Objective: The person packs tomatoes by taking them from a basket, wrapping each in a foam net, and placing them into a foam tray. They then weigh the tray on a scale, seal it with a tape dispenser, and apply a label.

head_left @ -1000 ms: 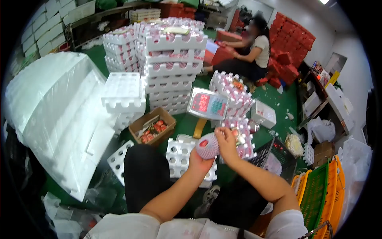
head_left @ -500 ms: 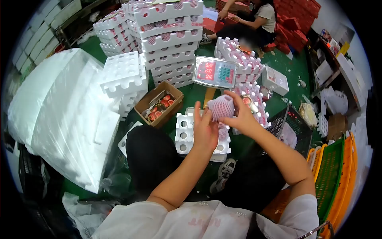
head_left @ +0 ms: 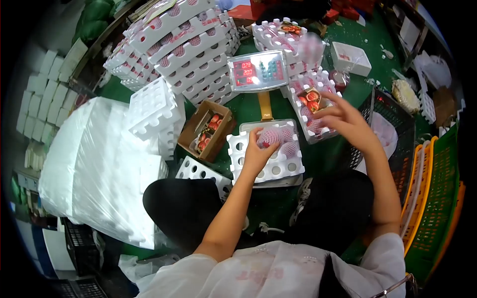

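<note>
My left hand (head_left: pixel 259 155) is closed around a round fruit in a pink foam net (head_left: pixel 270 136), low over the white foam tray (head_left: pixel 267 173). Other netted fruits (head_left: pixel 288 149) sit in the tray's holes beside it, while several holes at its left and front hold none. Under the tray is the platform of a scale (head_left: pixel 279 184), whose display (head_left: pixel 258 72) shows red digits. My right hand (head_left: pixel 346 123) is raised to the right with its fingers apart and nothing seen in them. It is nearest a packed foam tray (head_left: pixel 314 134) bearing a fruit-picture card (head_left: pixel 310 101).
A cardboard box (head_left: pixel 217 144) with fruit-picture cards stands left of the scale. Tall stacks of foam trays (head_left: pixel 191 54) rise behind it. Plastic-wrapped white foam (head_left: pixel 99 169) fills the left. A black crate (head_left: pixel 392 114) and coloured baskets (head_left: pixel 437 188) stand at right.
My left hand has lowered the netted fruit to the tray. My right hand has let go of it and moved right, opening. The view has shifted.
</note>
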Demonstrator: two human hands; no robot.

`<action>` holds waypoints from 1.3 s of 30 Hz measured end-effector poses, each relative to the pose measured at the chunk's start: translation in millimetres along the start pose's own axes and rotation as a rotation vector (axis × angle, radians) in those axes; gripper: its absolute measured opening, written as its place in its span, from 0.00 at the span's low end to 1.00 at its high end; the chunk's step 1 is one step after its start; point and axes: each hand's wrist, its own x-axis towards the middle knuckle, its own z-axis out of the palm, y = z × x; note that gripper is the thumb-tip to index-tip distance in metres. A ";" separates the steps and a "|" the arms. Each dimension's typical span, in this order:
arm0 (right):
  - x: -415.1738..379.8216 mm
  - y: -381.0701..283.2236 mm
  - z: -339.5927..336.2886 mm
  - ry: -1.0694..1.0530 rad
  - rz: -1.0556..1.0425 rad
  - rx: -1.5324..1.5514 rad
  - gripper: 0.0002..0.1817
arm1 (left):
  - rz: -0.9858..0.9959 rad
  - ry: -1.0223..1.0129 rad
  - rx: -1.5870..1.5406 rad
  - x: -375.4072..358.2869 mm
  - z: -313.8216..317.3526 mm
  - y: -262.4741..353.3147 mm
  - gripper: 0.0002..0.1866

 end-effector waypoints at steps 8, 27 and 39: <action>-206.1 152.9 -0.5 0.765 0.258 0.048 0.15 | -0.003 0.097 0.740 2.6 6.9 -94.0 0.30; -144.7 265.8 -251.4 0.774 0.467 -0.664 0.16 | 0.261 -0.064 1.179 12.0 28.5 -127.3 0.31; -101.4 417.8 -271.5 0.466 0.651 -0.979 0.19 | 0.292 -0.176 1.123 30.8 47.9 -120.3 0.21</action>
